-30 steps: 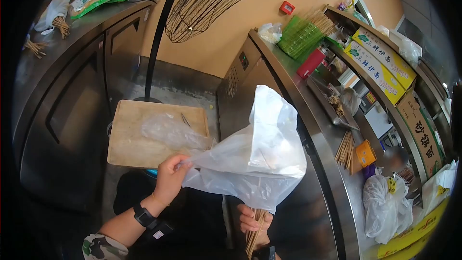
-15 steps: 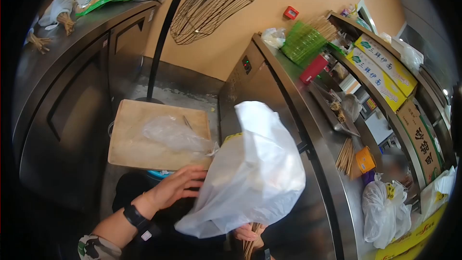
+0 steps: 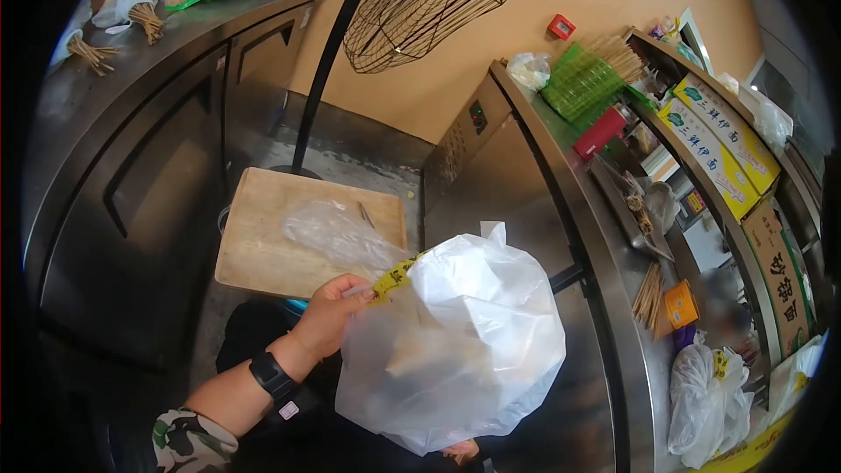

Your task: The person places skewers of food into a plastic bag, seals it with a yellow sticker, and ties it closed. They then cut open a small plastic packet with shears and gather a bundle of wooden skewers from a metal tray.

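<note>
A white translucent plastic bag puffs out in front of me, with pale contents showing faintly through it. My left hand pinches the bag's left edge at a yellow printed strip. Under the bag's lower end, only a small part of my right hand shows. It gripped a bundle of wooden skewers there half a second ago; the skewers are now hidden behind the plastic. Beyond the bag lies a wooden board, with a crumpled clear bag and a thin pointed tool on it.
A standing fan rises behind the board. Steel cabinets line the left, carrying wrapped skewer bundles. The right counter holds a green basket, a red flask, loose skewers and tied white bags.
My left hand, open beside the bag before, has closed on its edge and pulled the yellow strip leftward. The bag has spread over the skewers and most of my right hand. The view shifted slightly.
</note>
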`<state>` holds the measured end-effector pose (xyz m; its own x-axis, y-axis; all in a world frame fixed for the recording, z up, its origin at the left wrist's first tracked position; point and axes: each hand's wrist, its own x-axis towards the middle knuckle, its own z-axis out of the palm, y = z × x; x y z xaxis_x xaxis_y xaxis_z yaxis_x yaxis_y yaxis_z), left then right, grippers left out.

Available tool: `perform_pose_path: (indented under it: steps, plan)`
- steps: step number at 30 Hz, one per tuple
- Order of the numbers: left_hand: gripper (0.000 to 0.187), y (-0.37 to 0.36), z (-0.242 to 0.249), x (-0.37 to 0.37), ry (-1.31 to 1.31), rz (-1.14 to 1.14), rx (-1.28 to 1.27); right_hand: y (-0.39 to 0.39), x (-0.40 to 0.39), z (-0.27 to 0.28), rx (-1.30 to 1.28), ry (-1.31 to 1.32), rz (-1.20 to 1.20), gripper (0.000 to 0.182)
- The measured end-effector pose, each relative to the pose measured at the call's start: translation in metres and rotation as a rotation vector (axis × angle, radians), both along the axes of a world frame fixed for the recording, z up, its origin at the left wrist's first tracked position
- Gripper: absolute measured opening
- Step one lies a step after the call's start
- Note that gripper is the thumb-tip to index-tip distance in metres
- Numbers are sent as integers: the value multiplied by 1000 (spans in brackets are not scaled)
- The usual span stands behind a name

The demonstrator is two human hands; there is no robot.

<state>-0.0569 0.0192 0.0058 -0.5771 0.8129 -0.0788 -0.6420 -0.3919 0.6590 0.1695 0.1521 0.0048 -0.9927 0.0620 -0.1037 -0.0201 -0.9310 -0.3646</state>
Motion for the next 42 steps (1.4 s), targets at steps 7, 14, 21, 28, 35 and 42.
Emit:
perform_pose_path:
  steps: [7, 14, 21, 28, 35, 42]
  plan:
    - [22, -20, 3, 40, 631, -223, -144, 5, -7, 2, 34, -1, 16, 51]
    - [37, -38, 25, 2, 137, 71, -91, 5, -8, 1, 70, -19, 27, 50]
    - [16, -26, 1, 35, 482, 136, -203, -3, -8, -3, 85, -25, -22, 51]
    - [8, -54, -6, 17, 469, 452, -215, 10, -2, -32, -3, 52, 150, 45]
    - [14, -48, -32, 55, 813, -112, -269, 0, -1, -25, 87, -32, 68, 47]
    - [32, -50, 13, -6, 369, 114, -96, 3, 7, -35, -135, -14, 204, 58]
